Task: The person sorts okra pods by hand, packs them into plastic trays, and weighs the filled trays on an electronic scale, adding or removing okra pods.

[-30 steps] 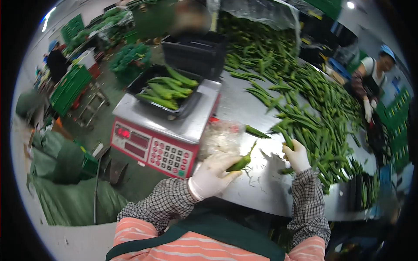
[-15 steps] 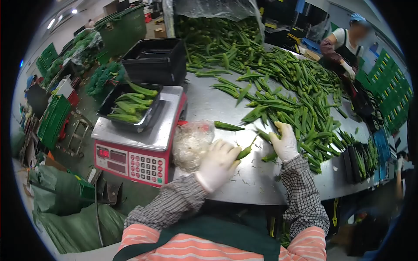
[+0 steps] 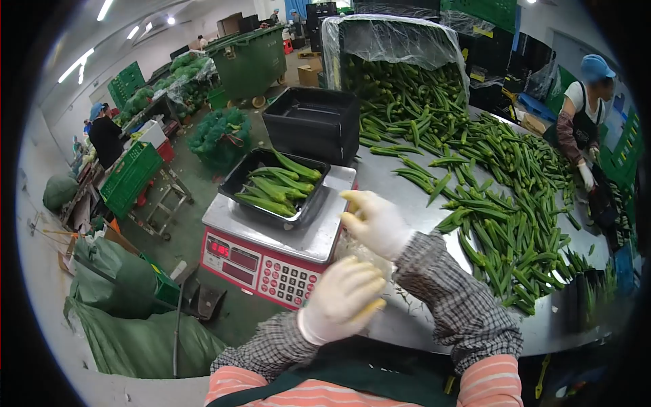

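Observation:
My left hand, in a white glove, is over the table edge by the scale's keypad, fingers bent together; whatever it may hold is hidden. My right hand, gloved too, reaches across to the right edge of the red scale, thumb and fingers apart with nothing visible between them. On the scale's metal plate rests a black tray holding several okra pods. A clear plastic bag lies partly hidden behind my hands. To the right, a large okra pile spreads over the metal table.
Stacked black trays stand behind the scale. A plastic-lined container spills okra at the back. At the right a person in a blue cap stands beside the table. Green sacks lie at the lower left.
My right hand has moved left from the okra pile to beside the scale. The okra pod at my left hand no longer shows. The camera view has shifted.

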The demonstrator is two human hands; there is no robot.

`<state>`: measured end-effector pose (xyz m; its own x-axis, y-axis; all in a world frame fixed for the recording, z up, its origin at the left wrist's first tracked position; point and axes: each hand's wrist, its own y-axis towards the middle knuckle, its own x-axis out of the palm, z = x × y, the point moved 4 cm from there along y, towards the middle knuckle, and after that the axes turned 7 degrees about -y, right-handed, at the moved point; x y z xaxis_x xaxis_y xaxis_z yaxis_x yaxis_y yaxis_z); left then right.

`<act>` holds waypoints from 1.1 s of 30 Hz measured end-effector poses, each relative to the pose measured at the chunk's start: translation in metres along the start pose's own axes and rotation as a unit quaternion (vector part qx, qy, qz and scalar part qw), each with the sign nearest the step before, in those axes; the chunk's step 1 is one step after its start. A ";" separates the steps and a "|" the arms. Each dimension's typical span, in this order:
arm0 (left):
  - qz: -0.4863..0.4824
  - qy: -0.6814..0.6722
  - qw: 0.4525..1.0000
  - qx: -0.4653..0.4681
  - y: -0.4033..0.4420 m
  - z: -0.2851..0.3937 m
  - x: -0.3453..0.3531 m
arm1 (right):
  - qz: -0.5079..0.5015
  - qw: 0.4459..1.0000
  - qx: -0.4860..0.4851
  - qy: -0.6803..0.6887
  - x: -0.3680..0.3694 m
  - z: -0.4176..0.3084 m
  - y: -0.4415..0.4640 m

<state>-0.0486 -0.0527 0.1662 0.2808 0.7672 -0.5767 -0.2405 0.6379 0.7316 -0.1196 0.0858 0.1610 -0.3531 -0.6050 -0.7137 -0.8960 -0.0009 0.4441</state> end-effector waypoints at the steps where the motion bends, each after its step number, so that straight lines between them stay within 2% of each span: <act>1: 0.022 0.021 1.000 -0.004 0.003 -0.007 -0.021 | -0.022 0.999 -0.014 -0.019 0.011 -0.011 0.012; 4: 0.097 0.118 0.988 0.019 0.025 -0.037 -0.084 | -0.087 0.996 -0.031 -0.023 0.039 -0.030 0.035; 6: 0.064 0.172 0.983 0.002 0.044 -0.076 -0.106 | -0.169 0.985 0.002 -0.042 0.042 -0.037 0.038; 9: -0.091 0.253 0.962 -0.050 0.046 -0.161 -0.109 | -0.159 0.986 0.007 -0.041 0.042 -0.030 0.041; 10: -0.157 0.306 0.936 -0.079 0.040 -0.180 -0.109 | -0.151 0.988 0.007 -0.042 0.036 -0.029 0.039; 12: -0.233 0.183 0.935 -0.193 0.033 -0.193 -0.106 | -0.127 0.990 0.004 -0.054 0.028 -0.020 0.034; 16: -0.191 0.208 0.947 -0.151 0.040 -0.163 -0.098 | -0.112 0.991 0.064 -0.025 0.021 -0.007 0.027; 17: -0.177 0.178 0.957 -0.146 0.040 -0.164 -0.095 | -0.048 0.997 0.064 0.003 0.020 -0.005 0.026; 19: -0.161 0.174 0.964 -0.124 0.044 -0.161 -0.092 | -0.028 0.989 0.143 -0.008 0.009 -0.003 0.024; 20: -0.158 0.149 0.964 -0.155 0.045 -0.162 -0.091 | -0.006 0.986 0.168 0.009 0.012 0.004 0.024; 22: -0.183 0.135 0.962 -0.153 0.046 -0.158 -0.086 | -0.032 0.975 0.219 0.011 0.016 0.012 0.021; 24: -0.202 0.150 0.957 -0.142 0.048 -0.158 -0.082 | -0.163 0.953 0.245 0.077 0.019 0.014 0.020; 25: -0.205 0.145 0.956 -0.151 0.051 -0.155 -0.081 | -0.133 0.968 0.201 0.074 0.019 0.012 0.021; 29: -0.160 0.145 0.963 -0.160 0.066 -0.142 -0.083 | -0.125 0.915 0.309 0.226 0.008 0.015 0.002; 30: -0.145 0.137 0.966 -0.164 0.074 -0.132 -0.084 | -0.069 0.951 0.254 0.164 0.019 0.037 0.005; 33: -0.075 0.149 0.982 -0.089 0.087 -0.140 -0.088 | -0.011 0.905 0.299 0.302 -0.018 0.058 -0.039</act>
<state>-0.2244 -0.0556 0.2298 0.0472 0.6320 -0.7735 -0.3832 0.7266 0.5703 -0.0942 0.1429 0.1254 -0.2837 -0.9350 -0.2128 -0.9504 0.3036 -0.0671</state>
